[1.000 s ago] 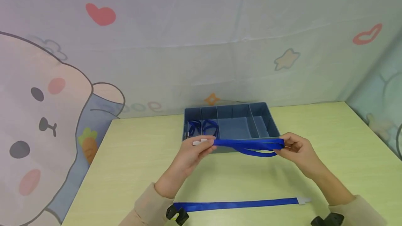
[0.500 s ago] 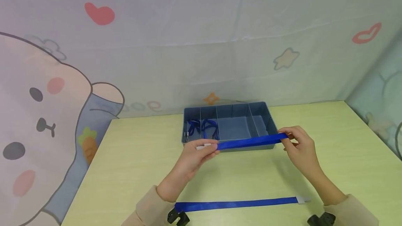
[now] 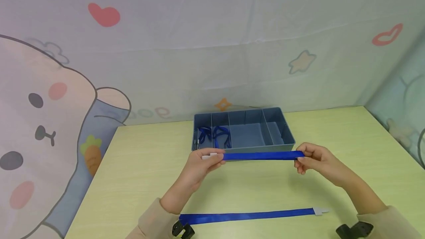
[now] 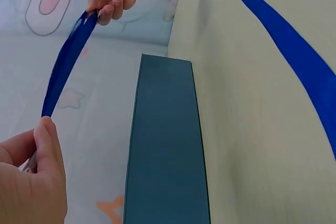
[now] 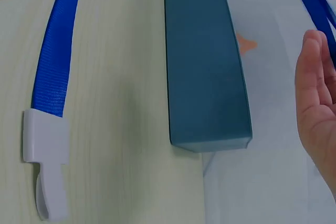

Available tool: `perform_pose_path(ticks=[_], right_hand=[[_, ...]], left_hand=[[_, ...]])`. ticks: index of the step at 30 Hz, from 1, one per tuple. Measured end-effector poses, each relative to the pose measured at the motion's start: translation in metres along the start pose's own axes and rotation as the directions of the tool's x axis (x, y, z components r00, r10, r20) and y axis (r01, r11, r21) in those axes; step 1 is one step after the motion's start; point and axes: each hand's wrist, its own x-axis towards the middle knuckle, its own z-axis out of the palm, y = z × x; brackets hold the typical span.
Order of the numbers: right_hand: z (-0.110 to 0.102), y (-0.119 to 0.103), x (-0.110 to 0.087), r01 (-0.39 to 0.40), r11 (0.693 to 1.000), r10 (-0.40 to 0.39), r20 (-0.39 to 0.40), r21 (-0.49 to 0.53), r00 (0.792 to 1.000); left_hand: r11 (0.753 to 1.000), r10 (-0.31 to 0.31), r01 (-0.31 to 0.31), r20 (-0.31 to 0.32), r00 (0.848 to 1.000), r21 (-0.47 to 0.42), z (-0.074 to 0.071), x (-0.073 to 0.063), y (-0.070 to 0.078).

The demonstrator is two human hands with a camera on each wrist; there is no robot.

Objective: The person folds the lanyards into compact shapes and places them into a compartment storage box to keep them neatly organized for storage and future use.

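Note:
A folded blue lanyard point(image 3: 262, 156) is stretched level between both hands, in front of the tray's near wall in the head view. My left hand point(image 3: 206, 163) pinches its left end, where a white plastic clip point(image 3: 210, 156) pokes out past the thumb. At the other end, my right hand point(image 3: 320, 161) grips the folded strap between thumb and fingers. Below them on the table lies a second blue lanyard point(image 3: 249, 216), laid out straight; its white clip point(image 5: 46, 150) shows large in the right wrist view. The left sleeve's wrist mount overlaps its left end.
A blue-grey divided tray point(image 3: 245, 149) stands at the back of the pale wooden table point(image 3: 149, 172). Coiled dark blue lanyards point(image 3: 221, 135) lie in its two left compartments. A printed cloth point(image 3: 199, 47) hangs behind the table.
The strap's hanging loops have been drawn together into one flat, taut band. The right hand rose slightly, then came down and a little to the right; the left hand stayed near its place.

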Motion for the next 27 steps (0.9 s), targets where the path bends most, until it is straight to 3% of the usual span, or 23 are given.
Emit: perform_pose_path(ticks=[6,10,14,18,23,27], right_hand=[[0.000,-0.003,0.000,0.035,0.987,-0.045,0.062,0.156,0.997],[0.004,-0.005,0.001,-0.004,0.999,0.009,-0.104,0.053,0.995],[0.008,-0.007,0.003,-0.107,0.994,0.103,-0.284,0.004,0.953],[0.008,-0.010,0.003,-0.144,0.989,0.143,-0.329,0.021,0.933],[0.009,-0.013,0.004,-0.292,0.949,0.231,-0.368,-0.118,0.900],[0.011,-0.015,0.007,-0.349,0.926,0.270,-0.387,-0.148,0.882]], left_hand=[[1.000,0.008,-0.008,0.008,1.000,0.008,-0.002,0.000,0.001],[0.999,0.017,-0.018,0.016,1.000,0.033,-0.003,0.000,-0.001],[0.998,0.025,-0.026,0.012,1.000,0.065,-0.004,-0.001,-0.003],[0.995,0.044,-0.043,0.001,0.999,0.093,-0.004,-0.002,-0.003],[0.992,0.065,-0.064,-0.008,0.998,0.111,-0.004,-0.003,-0.004],[0.991,0.066,-0.063,-0.022,0.998,0.116,-0.002,-0.003,-0.004]])
